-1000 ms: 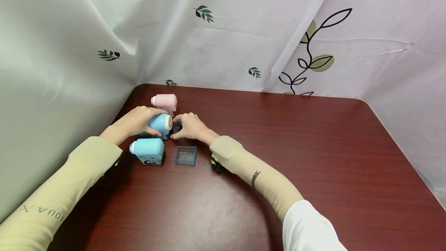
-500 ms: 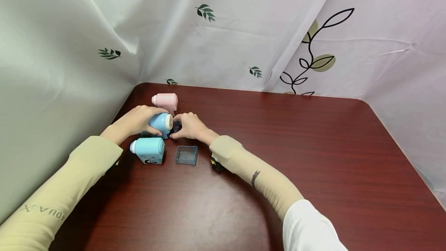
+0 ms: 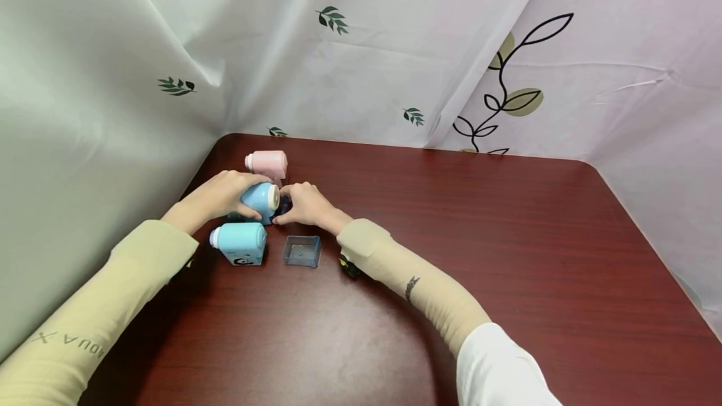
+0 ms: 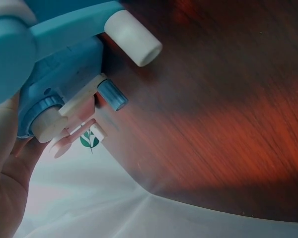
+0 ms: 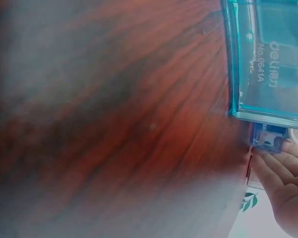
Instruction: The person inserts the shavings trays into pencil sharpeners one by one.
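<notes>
My left hand (image 3: 222, 196) grips a blue crank-handled pencil sharpener (image 3: 258, 200) from above, with the fingers and thumb on either side of its body. The right hand (image 3: 310, 204) pinches a small dark blue shavings drawer (image 3: 284, 207) right at the sharpener's right end; the fingers partly cover it. In the right wrist view the drawer (image 5: 268, 139) shows at the fingertips. Nearer the body stands a turquoise sharpener (image 3: 242, 240), its crank knob (image 4: 131, 37) large in the left wrist view. Behind the left hand stands a pink sharpener (image 3: 269, 163).
A see-through blue drawer (image 3: 301, 262) lies on the table just right of the turquoise sharpener; its printed wall (image 5: 268, 64) looms close in the right wrist view. The dark red table (image 3: 479, 268) stretches right. White curtains (image 3: 366, 67) border its left, back and right.
My right hand has edged slightly left, bringing the dark blue drawer closer against the blue sharpener. The left hand keeps its grip in place, and the other things stay where they were.
</notes>
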`<action>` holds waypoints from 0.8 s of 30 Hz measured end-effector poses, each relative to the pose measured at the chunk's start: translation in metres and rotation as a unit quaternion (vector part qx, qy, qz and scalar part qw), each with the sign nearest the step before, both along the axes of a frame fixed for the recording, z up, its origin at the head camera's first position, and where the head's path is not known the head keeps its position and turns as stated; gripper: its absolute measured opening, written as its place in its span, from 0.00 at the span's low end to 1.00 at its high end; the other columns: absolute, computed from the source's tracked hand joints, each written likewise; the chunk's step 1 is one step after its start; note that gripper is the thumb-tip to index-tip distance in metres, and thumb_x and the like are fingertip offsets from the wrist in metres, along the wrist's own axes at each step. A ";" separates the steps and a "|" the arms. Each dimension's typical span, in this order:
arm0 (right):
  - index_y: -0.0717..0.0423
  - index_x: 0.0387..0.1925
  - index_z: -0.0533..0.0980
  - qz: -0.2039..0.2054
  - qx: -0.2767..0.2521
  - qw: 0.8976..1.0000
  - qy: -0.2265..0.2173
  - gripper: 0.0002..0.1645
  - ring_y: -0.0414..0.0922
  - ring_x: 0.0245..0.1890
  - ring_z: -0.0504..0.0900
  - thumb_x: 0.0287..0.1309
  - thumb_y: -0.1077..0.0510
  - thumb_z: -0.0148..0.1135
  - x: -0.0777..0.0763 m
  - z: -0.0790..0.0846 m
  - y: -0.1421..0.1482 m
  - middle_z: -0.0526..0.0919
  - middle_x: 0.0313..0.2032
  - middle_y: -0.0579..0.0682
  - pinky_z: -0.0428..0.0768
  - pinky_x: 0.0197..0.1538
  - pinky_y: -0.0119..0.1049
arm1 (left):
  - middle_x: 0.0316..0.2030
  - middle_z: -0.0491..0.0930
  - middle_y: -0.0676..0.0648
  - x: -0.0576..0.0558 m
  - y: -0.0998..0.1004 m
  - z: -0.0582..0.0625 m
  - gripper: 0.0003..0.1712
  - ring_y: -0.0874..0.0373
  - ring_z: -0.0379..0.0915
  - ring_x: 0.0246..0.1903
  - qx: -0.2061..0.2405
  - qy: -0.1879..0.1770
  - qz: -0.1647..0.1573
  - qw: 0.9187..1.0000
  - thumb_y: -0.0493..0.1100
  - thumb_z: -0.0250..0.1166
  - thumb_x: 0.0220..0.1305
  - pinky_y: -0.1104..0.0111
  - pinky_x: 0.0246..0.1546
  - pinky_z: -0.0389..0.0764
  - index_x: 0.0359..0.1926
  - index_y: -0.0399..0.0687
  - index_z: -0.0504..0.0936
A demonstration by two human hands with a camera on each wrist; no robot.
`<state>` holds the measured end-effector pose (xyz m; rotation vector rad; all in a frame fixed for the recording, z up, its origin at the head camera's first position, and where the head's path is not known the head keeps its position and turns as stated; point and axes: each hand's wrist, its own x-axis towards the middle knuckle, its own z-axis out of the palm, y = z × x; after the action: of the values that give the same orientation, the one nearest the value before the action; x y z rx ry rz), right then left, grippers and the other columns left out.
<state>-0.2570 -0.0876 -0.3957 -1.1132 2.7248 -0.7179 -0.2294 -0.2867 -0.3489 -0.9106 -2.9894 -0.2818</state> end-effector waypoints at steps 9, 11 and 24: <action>0.54 0.59 0.75 0.002 0.014 1.000 -0.006 0.40 0.36 0.38 0.80 0.46 0.40 0.73 -0.001 0.001 0.003 0.84 0.51 0.48 0.78 0.41 0.26 | 0.44 0.83 0.39 0.000 0.001 0.000 0.38 0.47 0.80 0.38 0.000 0.000 -0.001 1.000 0.47 0.80 0.40 0.51 0.44 0.81 0.54 0.37 0.77; 0.54 0.60 0.74 0.002 0.016 1.000 -0.010 0.42 0.38 0.41 0.82 0.46 0.39 0.73 -0.002 0.001 0.004 0.83 0.52 0.48 0.79 0.45 0.28 | 0.44 0.83 0.39 0.000 0.003 0.001 0.39 0.47 0.80 0.38 0.001 0.001 -0.001 1.000 0.47 0.80 0.40 0.51 0.44 0.81 0.54 0.37 0.77; 0.58 0.65 0.69 0.008 0.014 0.999 -0.034 0.49 0.40 0.56 0.79 0.44 0.40 0.74 -0.002 0.001 0.009 0.79 0.59 0.50 0.77 0.57 0.31 | 0.43 0.83 0.38 0.002 0.003 0.001 0.39 0.45 0.80 0.38 -0.009 -0.004 0.009 1.000 0.46 0.80 0.40 0.50 0.44 0.81 0.54 0.37 0.77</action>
<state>-0.2591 -0.0782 -0.3949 -1.0821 2.6590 -0.6998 -0.2279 -0.2835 -0.3474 -0.8857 -3.0096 -0.2601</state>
